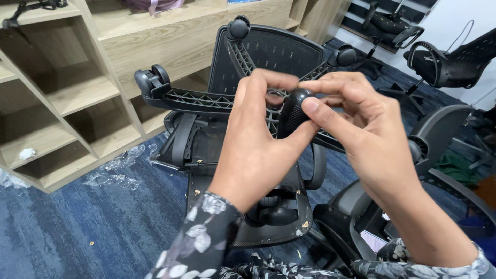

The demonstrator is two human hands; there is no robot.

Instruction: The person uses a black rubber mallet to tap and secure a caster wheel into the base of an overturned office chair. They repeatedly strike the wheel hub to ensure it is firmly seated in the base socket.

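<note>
Both hands up front, pinching small black ribbed plastic caster wheel point(293, 111). Left hand point(258, 139) wrapped behind it, right hand point(361, 129) thumb and fingers clamped on front. Wheel sits right over black plastic star-shaped chair base point(201, 99), upturned on black mesh office chair point(274, 51) lying on blue carpet point(77, 227). Light wooden shelf unit point(77, 93) at left.

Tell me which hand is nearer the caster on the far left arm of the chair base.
Left. The left hand lies right of that caster; the right hand is farther right, beyond it.
</note>
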